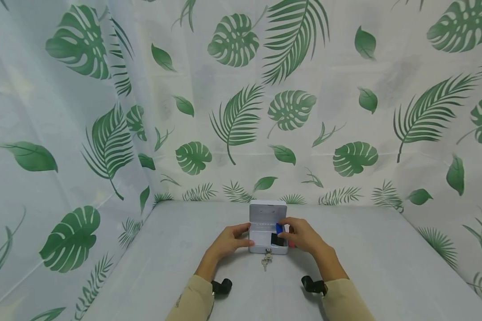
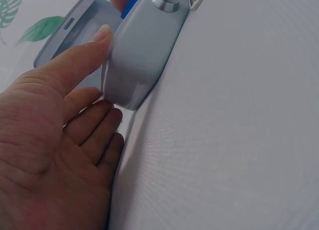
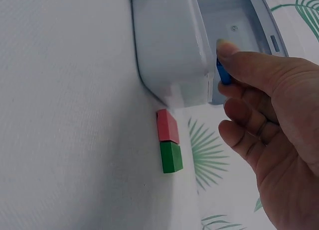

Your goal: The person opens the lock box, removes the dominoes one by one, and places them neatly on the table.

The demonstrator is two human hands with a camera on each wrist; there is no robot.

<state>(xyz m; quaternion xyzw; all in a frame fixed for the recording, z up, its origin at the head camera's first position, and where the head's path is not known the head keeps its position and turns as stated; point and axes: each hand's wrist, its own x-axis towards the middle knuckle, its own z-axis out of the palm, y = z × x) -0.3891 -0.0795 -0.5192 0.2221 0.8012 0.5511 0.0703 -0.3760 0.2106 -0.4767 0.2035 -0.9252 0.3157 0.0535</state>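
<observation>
A small pale metal cash box [image 1: 260, 249] stands on the table with its lid [image 1: 268, 212] raised. At its left end, my left hand [image 1: 226, 241] holds it, the thumb on the front rim and the index finger by the back corner. Over the right part of the box, my right hand [image 1: 303, 233] pinches a blue block [image 3: 223, 73] between thumb and fingers. A black piece [image 1: 276, 240] lies inside, at the right. Keys [image 1: 267, 258] hang from the lock [image 2: 165, 2] on the front.
Beside the box's right end, a red block [image 3: 167, 126] and a green block [image 3: 171, 157] lie end to end on the white table [image 1: 385, 267]. A leaf-patterned curtain [image 1: 241, 174] rises behind the table and along its left side.
</observation>
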